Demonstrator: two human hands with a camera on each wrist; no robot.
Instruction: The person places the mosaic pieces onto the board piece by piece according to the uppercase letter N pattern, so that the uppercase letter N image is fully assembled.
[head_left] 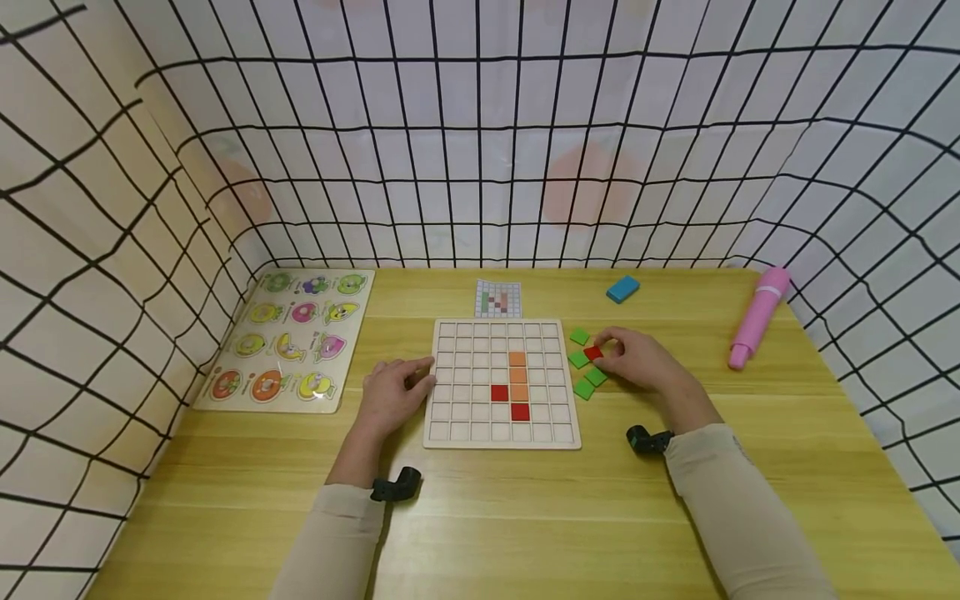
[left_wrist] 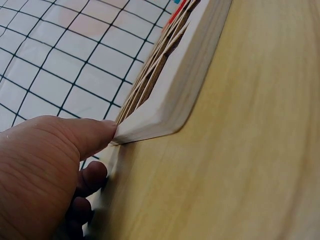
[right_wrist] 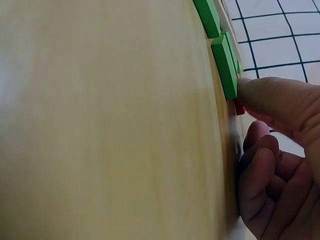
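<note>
A white wooden grid board (head_left: 461, 417) lies on the table between the hands. Several orange tiles (head_left: 517, 375) form a column in its cells, with a red square (head_left: 498, 392) to their left and another red square (head_left: 520, 412) below them. My left hand (head_left: 393, 393) touches the board's left edge with thumb and forefinger; in the left wrist view the thumb (left_wrist: 95, 134) meets the corner. Right of the board, my right hand (head_left: 637, 358) pinches a red tile (head_left: 593, 353) between thumb and forefinger. Several green tiles (head_left: 584, 388) lie around it. In the right wrist view the thumb mostly hides that red tile (right_wrist: 240, 108).
A small pattern card (head_left: 498, 300) lies just behind the board. To the left is a fruit puzzle board (head_left: 300, 333). A blue block (head_left: 622, 289) sits at the back right, and a pink cylindrical object (head_left: 759, 318) farther right. Black wire mesh (head_left: 480, 129) surrounds the table.
</note>
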